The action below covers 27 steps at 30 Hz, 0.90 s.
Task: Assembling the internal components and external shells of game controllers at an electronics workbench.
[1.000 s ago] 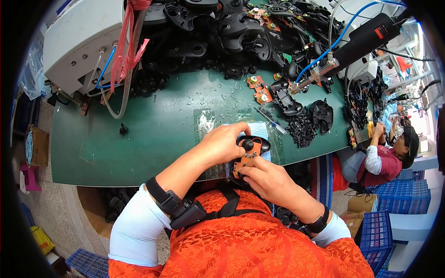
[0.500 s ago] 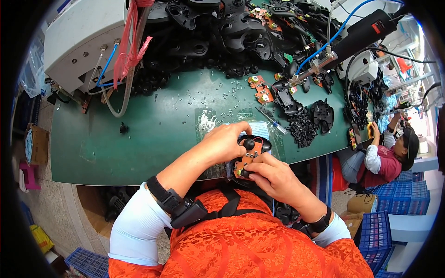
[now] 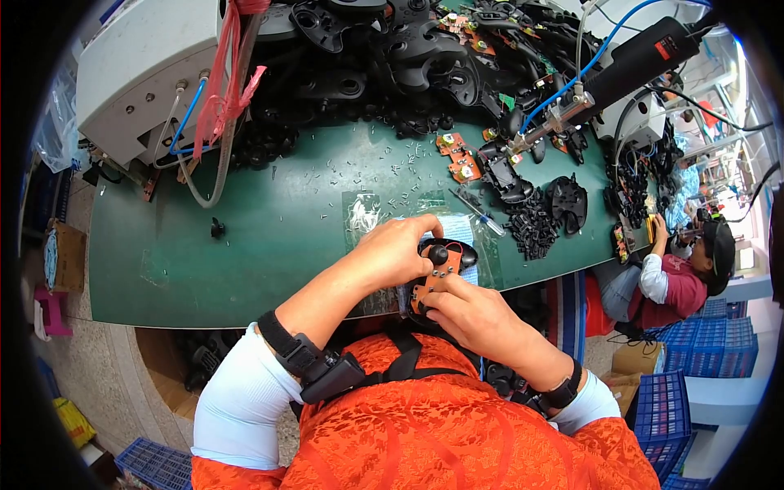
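Note:
A black game controller shell [image 3: 468, 256] with an orange circuit board [image 3: 448, 265] in it lies at the table's front edge, before my body. My left hand [image 3: 400, 249] grips its far left side, fingers curled round the shell beside a black thumbstick [image 3: 438, 254]. At the near end, my right hand [image 3: 469, 310] has its thumb and fingers pinched at the board; they hide that part, and what they pinch I cannot make out. Under the controller lies a blue-and-white cloth [image 3: 457, 227]. A screwdriver [image 3: 492, 224] with a clear handle rests just beyond it.
Black controller shells [image 3: 429, 57] are heaped at the back. Small screws [image 3: 400, 171] are scattered mid-table. To the right are a pile of small black parts [image 3: 535, 224] and a black electric screwdriver [image 3: 645, 61]. A grey-white machine [image 3: 151, 77] stands left. A co-worker [image 3: 682, 273] sits at the right.
My right hand has turned and shifted slightly over the near end of the board, covering more of it. My left hand keeps its grip. The co-worker's arm at the right has lowered.

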Each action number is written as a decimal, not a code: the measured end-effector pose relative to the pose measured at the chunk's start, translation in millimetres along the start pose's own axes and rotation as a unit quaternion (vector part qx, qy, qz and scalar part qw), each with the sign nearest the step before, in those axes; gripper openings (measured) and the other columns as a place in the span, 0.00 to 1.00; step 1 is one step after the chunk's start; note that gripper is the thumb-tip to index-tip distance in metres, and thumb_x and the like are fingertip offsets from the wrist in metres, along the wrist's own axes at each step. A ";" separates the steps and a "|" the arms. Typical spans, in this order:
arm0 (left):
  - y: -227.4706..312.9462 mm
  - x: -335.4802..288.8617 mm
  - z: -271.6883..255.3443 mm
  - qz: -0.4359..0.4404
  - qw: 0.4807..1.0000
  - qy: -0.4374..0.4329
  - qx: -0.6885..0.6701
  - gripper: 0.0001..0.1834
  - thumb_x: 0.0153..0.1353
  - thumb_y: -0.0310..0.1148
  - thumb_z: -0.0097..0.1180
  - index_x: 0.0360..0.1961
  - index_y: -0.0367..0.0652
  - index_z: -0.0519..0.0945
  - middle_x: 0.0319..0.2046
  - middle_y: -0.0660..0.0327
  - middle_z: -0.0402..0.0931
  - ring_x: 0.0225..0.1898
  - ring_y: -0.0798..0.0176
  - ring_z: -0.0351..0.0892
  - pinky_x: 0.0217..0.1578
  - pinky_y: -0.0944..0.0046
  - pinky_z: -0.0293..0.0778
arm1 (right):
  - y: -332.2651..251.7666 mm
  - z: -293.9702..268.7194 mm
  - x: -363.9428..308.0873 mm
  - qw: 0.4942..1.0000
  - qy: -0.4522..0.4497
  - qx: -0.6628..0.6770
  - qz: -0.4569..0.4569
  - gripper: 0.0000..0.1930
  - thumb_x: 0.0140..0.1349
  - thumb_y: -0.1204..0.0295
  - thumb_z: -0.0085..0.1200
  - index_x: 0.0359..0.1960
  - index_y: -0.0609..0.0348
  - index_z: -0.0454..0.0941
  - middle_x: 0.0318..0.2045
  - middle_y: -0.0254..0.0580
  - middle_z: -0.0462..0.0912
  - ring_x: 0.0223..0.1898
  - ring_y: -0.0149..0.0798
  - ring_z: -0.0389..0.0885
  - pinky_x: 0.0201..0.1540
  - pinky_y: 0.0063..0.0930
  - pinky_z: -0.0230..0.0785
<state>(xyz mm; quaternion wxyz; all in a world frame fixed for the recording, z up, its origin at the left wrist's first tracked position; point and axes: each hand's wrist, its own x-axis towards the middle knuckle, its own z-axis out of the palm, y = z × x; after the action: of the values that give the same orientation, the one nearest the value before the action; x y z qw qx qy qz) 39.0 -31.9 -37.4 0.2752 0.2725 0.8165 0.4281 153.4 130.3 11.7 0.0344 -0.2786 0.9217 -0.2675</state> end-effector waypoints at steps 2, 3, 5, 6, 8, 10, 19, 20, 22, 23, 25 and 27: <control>0.1 -1.5 -0.3 -0.001 1.000 0.001 -0.002 0.24 0.50 0.31 0.65 0.50 0.46 0.77 0.20 0.55 0.75 0.25 0.56 0.77 0.29 0.54 0.70 | -1.3 -0.8 0.5 1.000 -0.001 -0.007 -0.002 0.13 0.59 0.77 0.60 0.46 0.62 0.75 0.38 0.44 0.76 0.33 0.49 0.82 0.31 0.38 0.77; 0.5 -1.2 -0.4 -0.001 1.000 0.001 -0.004 0.24 0.50 0.31 0.65 0.50 0.46 0.77 0.20 0.55 0.75 0.25 0.56 0.77 0.29 0.54 0.70 | -1.2 -1.2 0.6 1.000 -0.001 -0.013 -0.003 0.14 0.59 0.76 0.61 0.46 0.63 0.75 0.38 0.44 0.76 0.33 0.49 0.82 0.31 0.38 0.77; 1.2 -0.7 -0.5 0.001 1.000 -0.001 -0.005 0.24 0.50 0.32 0.65 0.50 0.46 0.77 0.20 0.55 0.75 0.25 0.56 0.77 0.29 0.54 0.70 | -0.1 -0.1 0.3 1.000 0.003 -0.017 -0.007 0.14 0.58 0.75 0.62 0.45 0.63 0.75 0.38 0.44 0.76 0.33 0.49 0.82 0.31 0.38 0.77; 1.2 -0.6 -1.0 0.001 1.000 -0.001 -0.005 0.24 0.50 0.32 0.66 0.50 0.46 0.77 0.21 0.55 0.75 0.25 0.56 0.77 0.29 0.54 0.70 | 0.8 0.9 0.5 1.000 0.008 -0.021 -0.013 0.14 0.58 0.75 0.63 0.44 0.63 0.75 0.37 0.44 0.75 0.33 0.49 0.82 0.30 0.38 0.76; -2.1 0.3 0.8 0.008 1.000 0.001 -0.005 0.24 0.50 0.32 0.66 0.50 0.46 0.77 0.21 0.55 0.76 0.25 0.56 0.77 0.29 0.54 0.70 | 2.6 3.5 -0.5 1.000 0.009 -0.025 -0.012 0.13 0.58 0.74 0.64 0.42 0.62 0.75 0.37 0.44 0.75 0.32 0.48 0.82 0.30 0.38 0.76; -3.5 0.9 1.3 0.015 1.000 0.002 -0.007 0.24 0.50 0.32 0.66 0.50 0.46 0.77 0.21 0.55 0.76 0.25 0.56 0.77 0.29 0.54 0.70 | 4.3 6.3 -1.6 0.999 0.009 -0.031 -0.010 0.13 0.57 0.73 0.65 0.40 0.61 0.74 0.36 0.44 0.75 0.32 0.47 0.81 0.29 0.38 0.75; 1.2 0.3 -3.3 0.002 1.000 -0.010 -0.021 0.23 0.50 0.30 0.66 0.49 0.46 0.77 0.19 0.56 0.74 0.24 0.59 0.76 0.28 0.56 0.69 | 16.0 24.9 -8.7 0.997 0.053 -0.043 -0.025 0.15 0.56 0.70 0.67 0.30 0.58 0.69 0.29 0.41 0.69 0.26 0.44 0.76 0.25 0.36 0.70; 0.4 0.3 -2.8 0.009 1.000 -0.006 -0.024 0.23 0.50 0.30 0.66 0.49 0.46 0.77 0.19 0.56 0.74 0.23 0.59 0.75 0.27 0.56 0.69 | 19.6 27.9 -11.2 0.997 0.064 -0.041 -0.030 0.15 0.56 0.70 0.67 0.29 0.58 0.69 0.29 0.41 0.69 0.26 0.43 0.76 0.25 0.35 0.70; -0.8 1.1 -2.2 0.017 0.999 -0.004 -0.027 0.23 0.50 0.30 0.66 0.49 0.46 0.78 0.19 0.56 0.74 0.23 0.60 0.75 0.27 0.56 0.68 | 22.5 30.7 -12.9 0.996 0.075 -0.040 -0.033 0.15 0.55 0.69 0.68 0.29 0.58 0.69 0.28 0.41 0.69 0.26 0.43 0.76 0.24 0.35 0.69; -1.0 1.4 -2.5 0.018 1.000 -0.006 -0.025 0.23 0.50 0.30 0.66 0.49 0.46 0.78 0.19 0.56 0.74 0.23 0.60 0.75 0.27 0.56 0.68 | 22.5 31.4 -12.4 0.995 0.080 -0.038 -0.036 0.16 0.55 0.69 0.68 0.28 0.58 0.69 0.28 0.41 0.68 0.26 0.43 0.76 0.24 0.35 0.69; -0.2 2.5 -3.8 0.021 0.999 -0.008 -0.022 0.23 0.49 0.30 0.66 0.49 0.46 0.78 0.19 0.57 0.74 0.23 0.60 0.74 0.27 0.56 0.68 | 21.5 30.6 -11.2 0.995 0.086 -0.038 -0.039 0.16 0.55 0.69 0.68 0.27 0.58 0.68 0.28 0.41 0.68 0.26 0.43 0.76 0.24 0.34 0.69; -0.9 2.8 -3.7 0.007 1.000 -0.016 -0.026 0.23 0.49 0.29 0.66 0.49 0.45 0.78 0.19 0.57 0.74 0.23 0.60 0.74 0.27 0.56 0.68 | 18.6 29.9 -11.1 0.994 0.084 -0.055 -0.032 0.15 0.55 0.69 0.68 0.28 0.58 0.69 0.28 0.41 0.69 0.25 0.42 0.76 0.23 0.34 0.69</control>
<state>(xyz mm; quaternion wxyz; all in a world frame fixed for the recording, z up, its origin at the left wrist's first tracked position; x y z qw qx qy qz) 34.3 -32.5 -37.1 0.2919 0.2776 0.7989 0.4467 159.8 135.1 -24.3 -0.0669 -0.2864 0.9251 -0.2402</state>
